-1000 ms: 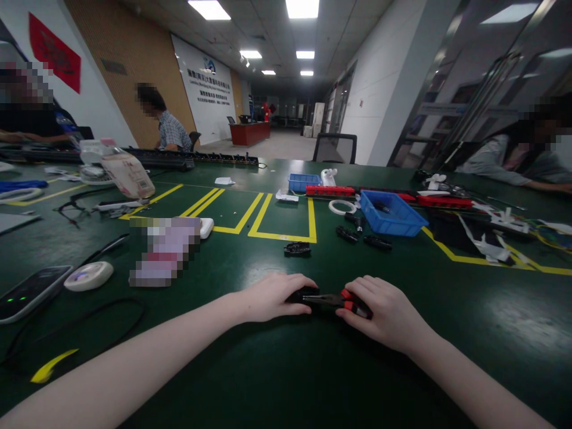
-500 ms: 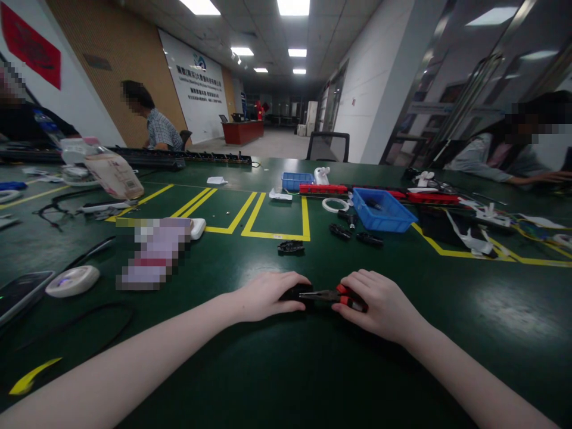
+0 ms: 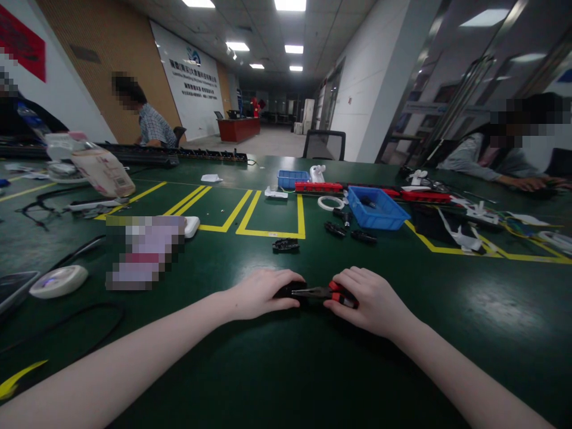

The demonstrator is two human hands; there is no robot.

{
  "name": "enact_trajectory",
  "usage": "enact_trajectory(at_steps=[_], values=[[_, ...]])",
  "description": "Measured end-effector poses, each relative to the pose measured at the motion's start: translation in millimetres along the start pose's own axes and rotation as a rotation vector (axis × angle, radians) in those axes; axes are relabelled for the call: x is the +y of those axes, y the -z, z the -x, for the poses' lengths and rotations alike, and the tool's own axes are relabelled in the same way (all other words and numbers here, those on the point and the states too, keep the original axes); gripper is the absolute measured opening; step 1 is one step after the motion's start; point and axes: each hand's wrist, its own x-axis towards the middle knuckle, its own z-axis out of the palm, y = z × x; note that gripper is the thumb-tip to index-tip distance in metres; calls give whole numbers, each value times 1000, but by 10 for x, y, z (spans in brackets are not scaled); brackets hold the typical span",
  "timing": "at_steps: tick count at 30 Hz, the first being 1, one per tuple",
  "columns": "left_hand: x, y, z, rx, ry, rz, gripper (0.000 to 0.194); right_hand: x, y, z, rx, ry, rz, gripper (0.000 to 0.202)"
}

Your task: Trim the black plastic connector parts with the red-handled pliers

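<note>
My right hand [image 3: 364, 296] is closed round the red-and-black handles of a pair of needle-nose pliers [image 3: 316, 292]. Their narrow jaws point left and reach the black part [image 3: 286, 289] that my left hand [image 3: 267, 292] pinches between thumb and fingers. Most of that dark part is hidden by my fingers, and I cannot tell what the jaw tips grip on it. Beyond my hands a black plastic piece [image 3: 286, 245] lies on the green table [image 3: 250, 357]. More black pieces [image 3: 363, 236] rest to the right of it, near a blue bin [image 3: 378, 208].
A white ring coil [image 3: 331, 203], a smaller blue bin [image 3: 292, 178] and red strips [image 3: 318, 187] stand at the back. On the left are a tape roll [image 3: 59, 280], a tilted bottle [image 3: 102, 170] and a black cable [image 3: 117, 322]. Other people sit around the table.
The view has shifted slightly, so most things appear a little further left. Both hands keep their hold on the black part and the pliers, with the jaws still at the part.
</note>
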Motion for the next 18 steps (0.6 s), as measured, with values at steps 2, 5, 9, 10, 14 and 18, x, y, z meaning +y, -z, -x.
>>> enact_trajectory(at_steps=[2,5,9,10,14,18], values=[[1,3,1,1,0,19,38,8,11,4,5,1,5,27],[-7,2,2,3,-6,27,38,16,21,9,4,0,10,27],[-13,-1,1,9,-17,15,37,16,18,9,-10,-5,13,28],[-12,-1,0,10,-20,10,37,12,13,7,-11,-5,14,28],[0,3,1,7,-30,-15,37,-12,-19,-1,0,2,-1,27],[9,9,3,5,-33,-16,36,-16,-32,3,-5,-4,-10,28]])
